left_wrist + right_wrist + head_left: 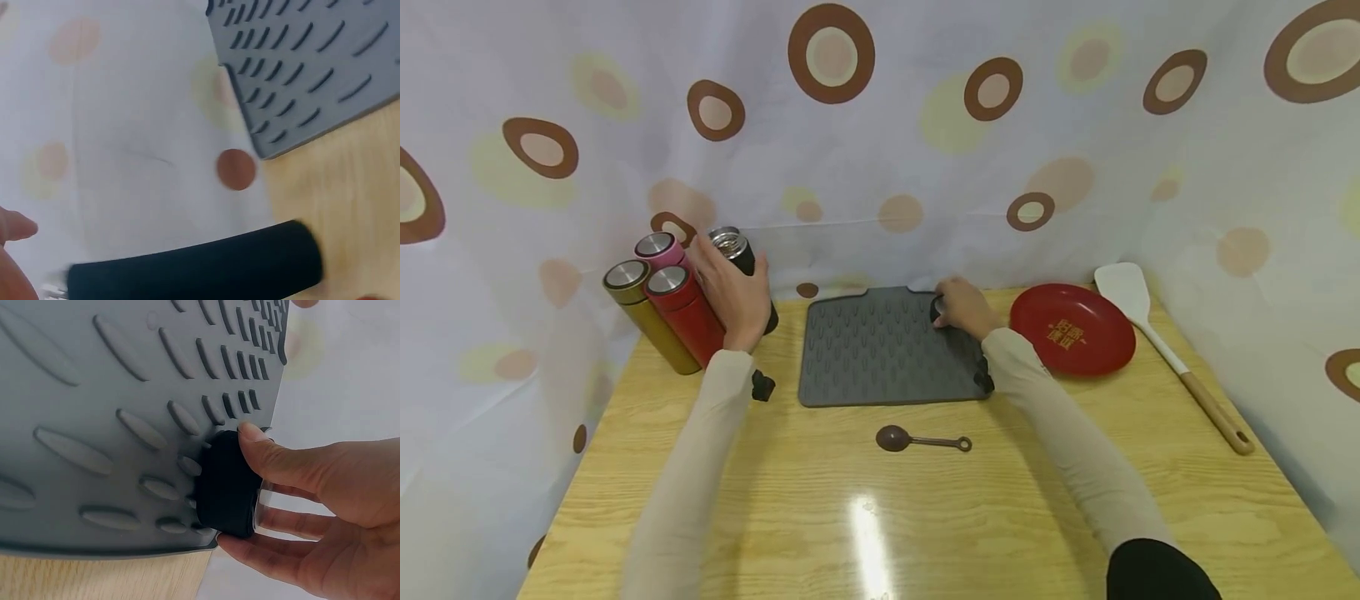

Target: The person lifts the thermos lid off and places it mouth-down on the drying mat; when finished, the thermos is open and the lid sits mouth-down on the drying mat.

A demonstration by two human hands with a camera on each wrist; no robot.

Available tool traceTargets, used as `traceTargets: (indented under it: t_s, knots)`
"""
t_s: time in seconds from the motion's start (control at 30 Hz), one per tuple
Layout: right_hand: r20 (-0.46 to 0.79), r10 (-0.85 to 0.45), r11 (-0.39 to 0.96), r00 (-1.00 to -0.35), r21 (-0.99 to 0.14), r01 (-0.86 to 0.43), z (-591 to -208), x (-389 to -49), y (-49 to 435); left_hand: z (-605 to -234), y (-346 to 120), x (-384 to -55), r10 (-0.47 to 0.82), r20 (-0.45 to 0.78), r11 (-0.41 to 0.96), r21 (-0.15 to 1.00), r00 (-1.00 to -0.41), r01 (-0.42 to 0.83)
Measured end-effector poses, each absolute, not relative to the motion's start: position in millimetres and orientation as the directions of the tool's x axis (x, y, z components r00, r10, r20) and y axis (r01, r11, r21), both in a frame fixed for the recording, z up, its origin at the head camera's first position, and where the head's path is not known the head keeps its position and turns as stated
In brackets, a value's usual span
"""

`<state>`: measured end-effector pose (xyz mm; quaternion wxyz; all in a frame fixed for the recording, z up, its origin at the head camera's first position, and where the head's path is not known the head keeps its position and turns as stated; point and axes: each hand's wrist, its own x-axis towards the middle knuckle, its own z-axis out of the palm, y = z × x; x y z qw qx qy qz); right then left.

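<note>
A black thermos bottle (pixel 200 265) stands uncapped at the back left, its steel mouth (pixel 728 242) facing up. My left hand (pixel 735 296) is between it and a red thermos bottle (pixel 688 312), fingers extended; in the left wrist view the thumb (pixel 17 226) is apart from the black bottle. With thumb and fingers, my right hand (pixel 967 308) grips a black bottle lid (pixel 226 484) at the back right corner of a grey ridged mat (pixel 872 354). The lid's black side faces the mat, and the fingers hold its edge.
Gold (pixel 658 321) and pink (pixel 657 243) thermos bottles stand beside the red one. A brown spoon (pixel 893 438) lies in front of the mat. To the right are a red plate (pixel 1037 333) and a white spatula with a wooden handle (pixel 1213 408). A patterned curtain (pixel 880 167) borders the table.
</note>
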<state>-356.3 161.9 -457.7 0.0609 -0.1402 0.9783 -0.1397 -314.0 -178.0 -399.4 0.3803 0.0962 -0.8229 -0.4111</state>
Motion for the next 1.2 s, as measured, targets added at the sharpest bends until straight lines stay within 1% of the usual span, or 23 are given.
traceTargets:
  t_s: [0.1, 0.27, 0.37, 0.47, 0.53, 0.6, 0.7, 0.8, 0.87, 0.93, 1.1, 1.13, 1.2]
  knots:
    - [-0.084, -0.288, 0.921, -0.954, -0.298, -0.252, -458.1, -356.0, 159.0, -390.0, -175.4, -303.6, -0.395, 0.654, 0.689, 0.675, -0.646, 0.262]
    - [-0.084, -0.272, 0.921, -0.959, -0.313, -0.233, -461.2, -352.8, 154.2, -380.2, -178.3, -285.2, -0.298, 0.757, 0.659, 0.604, -0.582, 0.448]
    - [-0.058, -0.274, 0.921, -0.960, -0.303, -0.245, -464.9, -348.7, 154.7, -377.0, -184.6, -272.3, -0.253, 0.798, 0.650, 0.559, -0.547, 0.515]
    - [-0.030, -0.278, 0.927, -0.960, -0.271, -0.260, -468.6, -344.3, 156.9, -375.4, -194.2, -259.7, -0.229, 0.825, 0.648, 0.526, -0.517, 0.551]
    - [-0.014, -0.284, 0.934, -0.959, -0.232, -0.273, -470.5, -342.2, 158.6, -375.7, -201.6, -252.7, -0.226, 0.837, 0.650, 0.511, -0.499, 0.562]
    - [0.001, -0.296, 0.937, -0.955, -0.195, -0.290, -471.2, -340.6, 160.5, -377.1, -208.8, -246.6, -0.230, 0.839, 0.657, 0.508, -0.493, 0.557]
    - [0.045, -0.338, 0.927, -0.940, -0.159, -0.340, -472.0, -339.3, 163.9, -381.3, -218.7, -239.2, -0.246, 0.822, 0.660, 0.530, -0.513, 0.532]
    - [0.103, -0.385, 0.900, -0.917, -0.177, -0.398, -473.2, -339.1, 167.5, -387.1, -227.5, -233.7, -0.268, 0.790, 0.664, 0.566, -0.551, 0.489]
    - [0.128, -0.405, 0.884, -0.905, -0.200, -0.423, -474.3, -340.4, 168.4, -391.1, -233.6, -230.8, -0.285, 0.776, 0.666, 0.582, -0.563, 0.466]
    - [0.130, -0.408, 0.875, -0.904, -0.225, -0.428, -475.3, -342.1, 168.9, -394.3, -238.9, -228.5, -0.295, 0.777, 0.674, 0.581, -0.555, 0.455]
    - [0.091, -0.397, 0.876, -0.913, -0.259, -0.407, -475.8, -347.3, 169.0, -398.6, -249.1, -223.7, -0.306, 0.809, 0.693, 0.551, -0.502, 0.465]
    - [0.083, -0.395, 0.876, -0.915, -0.265, -0.402, -475.5, -348.2, 169.0, -399.6, -250.6, -222.9, -0.308, 0.810, 0.694, 0.550, -0.499, 0.464]
    - [0.075, -0.394, 0.876, -0.916, -0.272, -0.399, -474.5, -349.7, 169.1, -402.1, -253.3, -221.0, -0.312, 0.800, 0.693, 0.561, -0.512, 0.453]
